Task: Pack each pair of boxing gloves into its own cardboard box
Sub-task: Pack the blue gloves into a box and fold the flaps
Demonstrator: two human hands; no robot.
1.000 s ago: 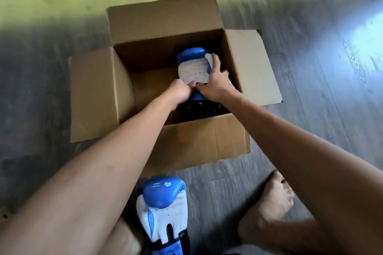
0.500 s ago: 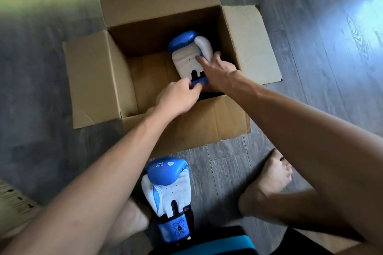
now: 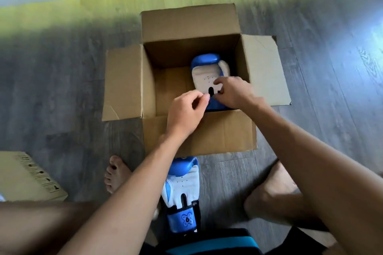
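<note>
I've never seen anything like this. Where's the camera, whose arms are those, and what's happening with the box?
No machine here: a person wears a camera on the head, so you look down along their own arms. An open cardboard box stands on the grey floor. One blue and white boxing glove lies inside it, towards the right. The left hand and right hand are at that glove's cuff; whether they grip it is unclear. The partner glove lies outside, between the bare feet.
</note>
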